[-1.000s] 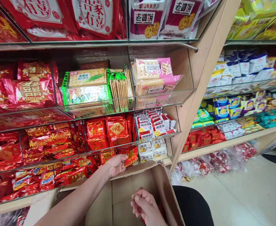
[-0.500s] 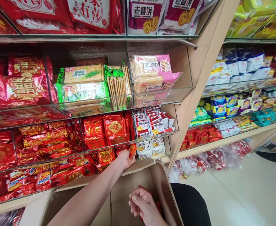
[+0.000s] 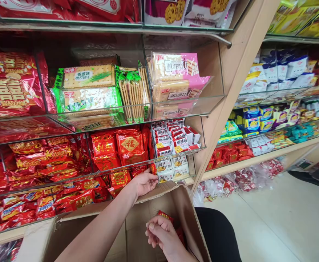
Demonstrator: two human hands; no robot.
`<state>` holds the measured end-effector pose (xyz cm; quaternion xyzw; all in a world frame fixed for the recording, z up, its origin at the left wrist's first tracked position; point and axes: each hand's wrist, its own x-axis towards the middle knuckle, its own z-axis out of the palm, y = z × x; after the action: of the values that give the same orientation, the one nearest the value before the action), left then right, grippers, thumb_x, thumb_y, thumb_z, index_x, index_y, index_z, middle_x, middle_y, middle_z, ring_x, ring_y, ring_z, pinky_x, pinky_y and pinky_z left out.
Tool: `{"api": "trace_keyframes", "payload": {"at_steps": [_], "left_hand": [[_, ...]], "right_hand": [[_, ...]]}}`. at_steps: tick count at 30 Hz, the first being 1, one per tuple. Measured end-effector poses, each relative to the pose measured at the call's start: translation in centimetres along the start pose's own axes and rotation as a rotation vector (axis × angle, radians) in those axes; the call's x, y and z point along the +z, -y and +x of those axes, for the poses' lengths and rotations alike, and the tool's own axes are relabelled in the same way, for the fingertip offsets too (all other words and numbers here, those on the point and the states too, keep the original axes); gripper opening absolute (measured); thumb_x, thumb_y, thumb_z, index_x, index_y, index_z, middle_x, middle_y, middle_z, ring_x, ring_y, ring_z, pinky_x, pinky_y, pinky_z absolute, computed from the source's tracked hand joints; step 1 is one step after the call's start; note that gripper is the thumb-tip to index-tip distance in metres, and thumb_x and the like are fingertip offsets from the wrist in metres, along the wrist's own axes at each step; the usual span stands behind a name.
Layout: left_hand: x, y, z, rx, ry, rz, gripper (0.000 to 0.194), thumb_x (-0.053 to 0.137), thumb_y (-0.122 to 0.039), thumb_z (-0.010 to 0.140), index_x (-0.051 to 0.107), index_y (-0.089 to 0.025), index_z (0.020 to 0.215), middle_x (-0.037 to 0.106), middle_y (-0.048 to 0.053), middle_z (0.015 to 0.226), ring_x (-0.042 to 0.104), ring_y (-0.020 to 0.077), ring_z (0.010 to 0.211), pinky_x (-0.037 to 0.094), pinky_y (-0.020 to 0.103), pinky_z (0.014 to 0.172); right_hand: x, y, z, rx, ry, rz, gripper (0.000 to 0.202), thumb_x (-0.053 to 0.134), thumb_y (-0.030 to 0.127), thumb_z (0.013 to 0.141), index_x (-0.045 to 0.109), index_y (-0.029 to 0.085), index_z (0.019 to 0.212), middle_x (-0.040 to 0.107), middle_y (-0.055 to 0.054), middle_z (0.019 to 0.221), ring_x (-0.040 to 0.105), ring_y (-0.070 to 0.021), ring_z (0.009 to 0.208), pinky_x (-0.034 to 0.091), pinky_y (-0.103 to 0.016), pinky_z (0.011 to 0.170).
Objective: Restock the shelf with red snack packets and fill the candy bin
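Note:
My left hand [image 3: 145, 183] reaches over the far edge of a cardboard box [image 3: 173, 193] to the lowest shelf, its fingertips at a small red packet [image 3: 153, 169] beside the white cracker packs [image 3: 165, 171]. Whether the fingers grip that packet is hard to tell. My right hand [image 3: 161, 231] hovers inside the box with its fingers curled together; what they hold, if anything, is hidden. Red packets [image 3: 165, 216] lie in the box just behind and beside it. Red and gold packs [image 3: 120, 178] stand left of my left hand.
Glass shelf edges [image 3: 110, 169] run above my left hand. A wooden upright [image 3: 222, 105] parts this shelf from another stocked one. Bagged goods [image 3: 243, 178] lie on the floor [image 3: 271, 218] at the right. A dark shoe [image 3: 309, 178] is at the far right.
The red packet that stuck up from my left hand now shows by the shelf, behind the fingertips. My right hand has moved slightly left. The view has shifted a little.

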<state>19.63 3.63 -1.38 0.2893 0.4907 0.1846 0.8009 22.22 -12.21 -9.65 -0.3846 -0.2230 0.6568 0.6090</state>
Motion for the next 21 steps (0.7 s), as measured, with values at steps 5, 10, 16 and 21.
{"api": "trace_keyframes", "payload": {"at_steps": [5, 10, 16, 21], "left_hand": [[0.1, 0.7, 0.6, 0.121, -0.115, 0.05, 0.022, 0.052, -0.009, 0.073, 0.043, -0.019, 0.09, 0.056, 0.001, 0.063, 0.058, 0.0114, 0.051, 0.042, 0.017, 0.044], [0.0, 0.4, 1.3, 0.118, -0.22, 0.018, 0.011, 0.053, -0.02, 0.075, 0.045, -0.014, 0.078, 0.054, 0.004, 0.061, 0.058, 0.0139, 0.05, 0.041, 0.018, 0.039], [-0.3, 0.0, 1.4, 0.029, -0.223, -0.171, 0.008, 0.045, -0.008, 0.077, 0.046, -0.012, 0.07, 0.051, 0.003, 0.059, 0.057, 0.0109, 0.054, 0.047, 0.018, 0.047], [-1.1, 0.1, 1.7, 0.01, -0.22, -0.303, 0.01, 0.039, -0.004, 0.078, 0.045, -0.012, 0.076, 0.05, 0.0, 0.062, 0.054, 0.009, 0.051, 0.046, 0.019, 0.045]], "right_hand": [[0.3, 0.0, 0.0, 0.028, -0.009, -0.035, 0.036, 0.067, 0.043, 0.056, 0.053, 0.011, 0.065, 0.057, -0.002, 0.056, 0.045, -0.0046, 0.039, 0.024, -0.017, 0.037], [0.2, 0.0, 0.1, 0.041, 0.016, -0.055, 0.038, 0.068, 0.044, 0.053, 0.052, 0.011, 0.064, 0.057, -0.001, 0.055, 0.045, -0.0048, 0.039, 0.025, -0.016, 0.036], [0.0, 0.0, 0.2, 0.033, 0.012, -0.046, 0.037, 0.068, 0.043, 0.053, 0.052, 0.011, 0.065, 0.057, -0.001, 0.055, 0.044, -0.0044, 0.038, 0.026, -0.016, 0.036], [0.0, -0.2, 0.1, 0.026, 0.033, -0.058, 0.038, 0.067, 0.044, 0.053, 0.052, 0.011, 0.065, 0.057, -0.001, 0.056, 0.044, -0.0044, 0.038, 0.025, -0.016, 0.036]]}}
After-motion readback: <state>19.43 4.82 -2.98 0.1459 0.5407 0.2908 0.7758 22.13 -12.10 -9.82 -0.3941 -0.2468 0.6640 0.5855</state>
